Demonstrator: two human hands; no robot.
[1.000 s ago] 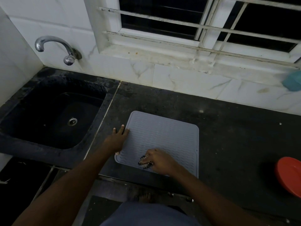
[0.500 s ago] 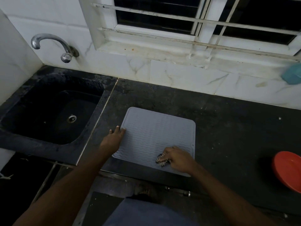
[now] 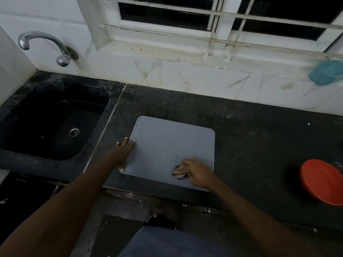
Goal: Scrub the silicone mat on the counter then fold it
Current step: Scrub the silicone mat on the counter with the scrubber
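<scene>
Gripping scrubber (image 3: 179,173), right hand (image 3: 197,172) presses mat (image 3: 167,145).

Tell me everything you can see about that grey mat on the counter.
The silicone mat is grey, roughly square, with rounded corners, a rim and wavy ridges. It lies flat, unfolded, on the dark counter beside the sink. The left hand presses its left edge; the right hand grips a striped scrubber against its near right part.

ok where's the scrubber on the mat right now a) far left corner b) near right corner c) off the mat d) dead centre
b, the right hand grips the scrubber at the near right corner of the silicone mat, the left hand pressing its left edge
</scene>
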